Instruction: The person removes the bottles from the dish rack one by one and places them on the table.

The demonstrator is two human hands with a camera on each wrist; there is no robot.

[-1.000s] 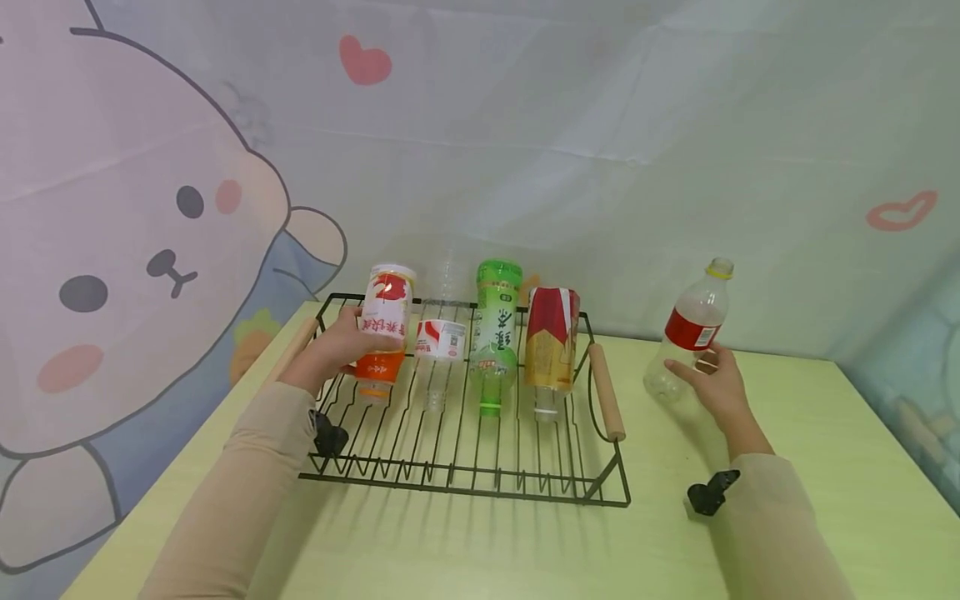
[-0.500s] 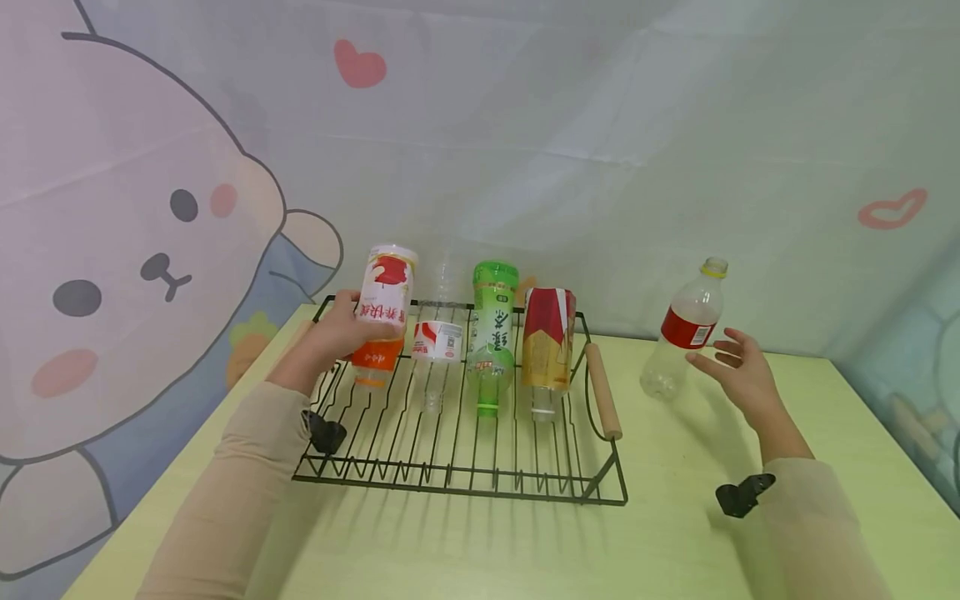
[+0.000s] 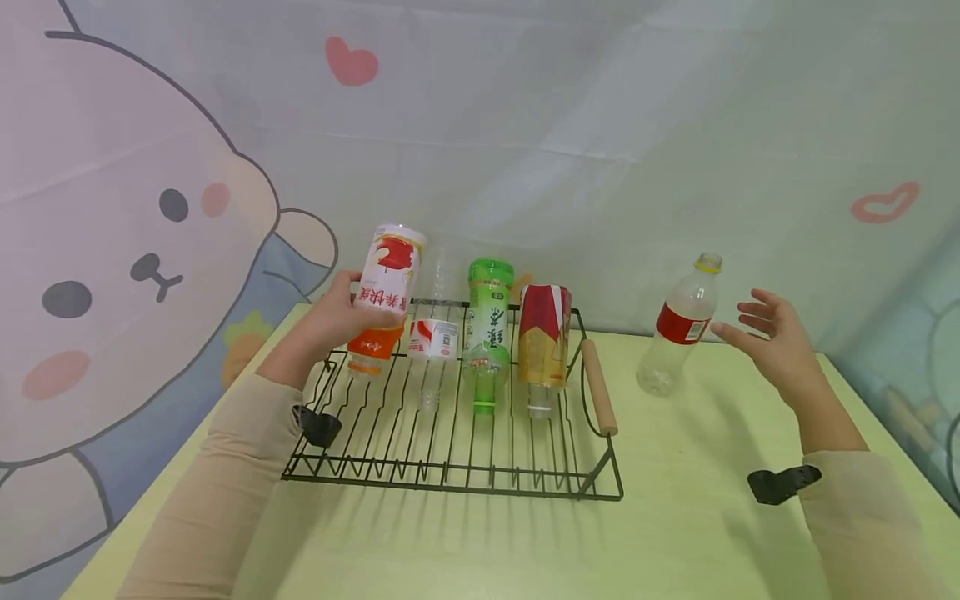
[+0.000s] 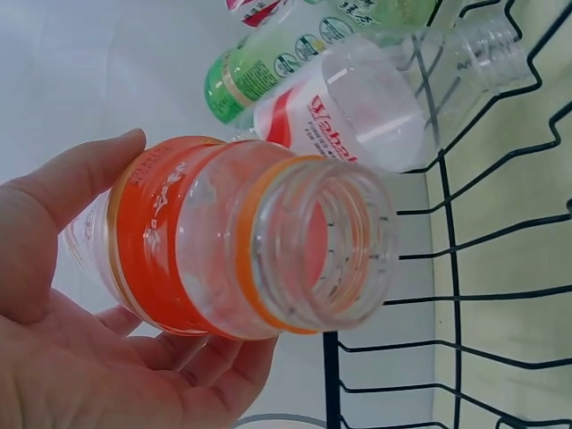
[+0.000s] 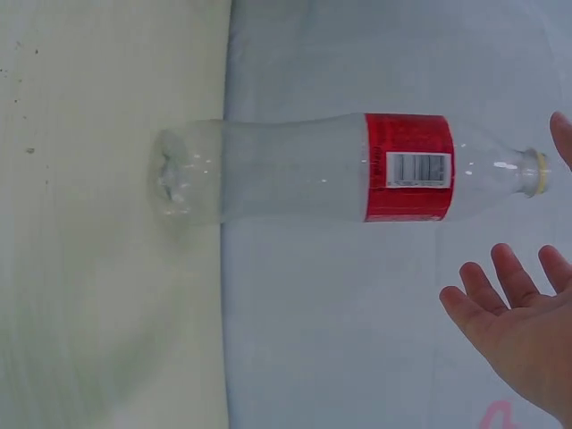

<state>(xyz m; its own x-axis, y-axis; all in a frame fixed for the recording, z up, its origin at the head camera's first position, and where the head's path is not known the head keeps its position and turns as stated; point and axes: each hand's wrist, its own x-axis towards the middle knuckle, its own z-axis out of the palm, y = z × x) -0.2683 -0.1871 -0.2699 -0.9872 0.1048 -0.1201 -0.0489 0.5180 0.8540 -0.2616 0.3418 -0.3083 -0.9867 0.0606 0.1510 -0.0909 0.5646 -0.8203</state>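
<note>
My left hand (image 3: 336, 318) grips a plastic bottle with a white, red and orange wrap (image 3: 386, 283), tilted neck-down above the left part of the black wire rack (image 3: 450, 485). In the left wrist view its uncapped mouth faces the camera, with thumb and fingers around the orange band. My right hand (image 3: 780, 342) hovers beside a clear bottle with a red label (image 3: 681, 323), its fingers spread and apart from it. That bottle stands upright on the table, and its mouth is open with a yellow ring at the neck.
Neck-down in the rack lean a clear bottle with a white-and-red label (image 3: 433, 339), a green bottle (image 3: 490, 312) and a red-and-gold wrapped bottle (image 3: 544, 333). A wooden handle (image 3: 598, 387) edges the rack's right side. Behind the table (image 3: 667, 500) hangs a printed cloth (image 3: 600, 125).
My left hand has lifted the orange-banded bottle up from the rack. My right hand has let go of the red-label bottle and drawn away to the right.
</note>
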